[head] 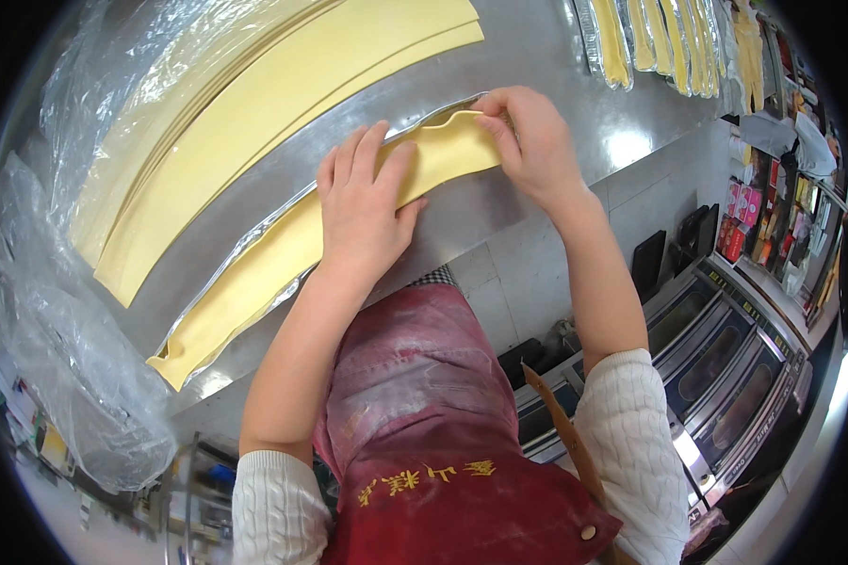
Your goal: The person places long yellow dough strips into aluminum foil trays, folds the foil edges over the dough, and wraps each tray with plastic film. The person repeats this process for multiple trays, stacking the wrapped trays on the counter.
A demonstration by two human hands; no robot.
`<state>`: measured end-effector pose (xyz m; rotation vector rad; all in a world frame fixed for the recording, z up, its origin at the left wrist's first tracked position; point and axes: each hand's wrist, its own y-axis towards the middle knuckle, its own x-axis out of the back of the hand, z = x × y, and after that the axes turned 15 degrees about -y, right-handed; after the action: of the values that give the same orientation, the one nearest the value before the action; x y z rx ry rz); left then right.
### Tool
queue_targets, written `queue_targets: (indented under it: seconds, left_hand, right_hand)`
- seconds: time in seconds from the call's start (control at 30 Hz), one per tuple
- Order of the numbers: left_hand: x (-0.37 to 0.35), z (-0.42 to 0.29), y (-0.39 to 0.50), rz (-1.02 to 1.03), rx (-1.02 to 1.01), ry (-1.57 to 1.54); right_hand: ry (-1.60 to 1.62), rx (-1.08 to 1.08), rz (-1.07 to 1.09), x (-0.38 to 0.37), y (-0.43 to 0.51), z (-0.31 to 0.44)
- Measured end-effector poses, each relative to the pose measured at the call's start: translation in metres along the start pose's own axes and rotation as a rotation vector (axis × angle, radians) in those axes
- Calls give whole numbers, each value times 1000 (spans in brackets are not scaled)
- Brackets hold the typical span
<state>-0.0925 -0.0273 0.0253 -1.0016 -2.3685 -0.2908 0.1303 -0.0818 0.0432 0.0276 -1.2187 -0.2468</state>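
A long foil tray (237, 248) lies along the metal table near its front edge, lined with a strip of yellow dough (251, 272). My left hand (367, 194) rests over the strip's middle, fingers inside the tray's far side and thumb by the near side. At the right end, my right hand (530, 138) pinches the dough's edge between thumb and fingers; there the dough rises and partly covers the tray. At the left end the dough is folded over the tray's rim.
Flat yellow dough sheets (268, 120) lie stacked beyond the tray, partly under clear plastic film (63, 332). Several dough-lined foil trays (611, 42) stand at the back right. Below the table (537, 63), at right, are ovens (721, 367) and shelves with packages (742, 205).
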Motion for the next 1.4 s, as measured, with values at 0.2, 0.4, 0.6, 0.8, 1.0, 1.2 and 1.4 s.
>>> queue_targets:
  seconds: [0.2,0.4,0.6,0.8,1.0,1.2,1.4]
  left_hand:
    - [-1,0,5,-16,9,12]
    - [-1,4,4,-35,4,-23]
    - [-1,7,3,-36,-34,10]
    - [0,7,3,-6,-9,36]
    - [1,5,5,-16,1,6]
    - [-1,9,3,-13,-2,12]
    - [0,7,4,2,10,32]
  right_hand:
    - [-159,178,139,2,13,6]
    - [-19,374,24,-9,16,-9]
    - [-205,298,-54,-21,12,-8]
    - [-222,279,-21,-17,13,1]
    - [-181,389,-58,-20,15,0]
    - [-244,183,-2,-7,17,-1]
    - [-288,24,14,2,13,-7]
